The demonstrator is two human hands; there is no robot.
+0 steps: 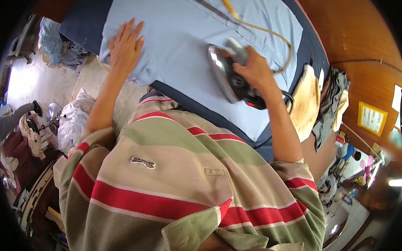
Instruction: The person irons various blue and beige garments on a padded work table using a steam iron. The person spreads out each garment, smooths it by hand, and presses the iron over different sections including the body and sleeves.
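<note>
A light blue cloth garment (180,51) lies spread over a dark navy padded board (84,23) in front of me. My left hand (126,48) rests flat near the garment's left edge, fingers stretched out and holding nothing. My right hand (255,70) is wrapped round the handle of a clothes iron (228,73), whose shiny soleplate edge faces left. The iron is on or just above the cloth; its contact is hard to judge, and its front is slightly blurred. A yellowish cord (268,30) loops over the cloth beside it.
Right of the board lie a scorched cream cloth (307,99) and crumpled grey clothing (329,107), against a wooden panel (357,31). A bundle of blue clothes (63,46) sits at the far left. Clear plastic bags (74,119) stand on the floor to my left.
</note>
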